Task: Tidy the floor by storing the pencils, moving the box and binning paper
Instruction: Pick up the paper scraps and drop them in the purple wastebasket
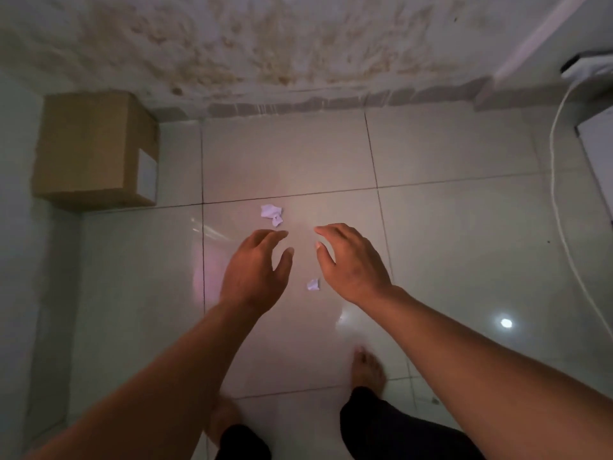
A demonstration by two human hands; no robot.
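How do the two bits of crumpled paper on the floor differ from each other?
The far paper looks larger and more spread out; the near paper is a smaller, tighter scrap. The far paper lies just beyond the left hand, in open view; the near paper lies between the two hands, close under the right hand. Both are white, crumpled, and lying untouched on the same floor tile.

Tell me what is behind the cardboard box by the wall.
Behind the cardboard box rises the stained wall. The box stands on the tiled floor in the corner; whatever lies at the wall's foot directly behind it is hidden. The box is closed.
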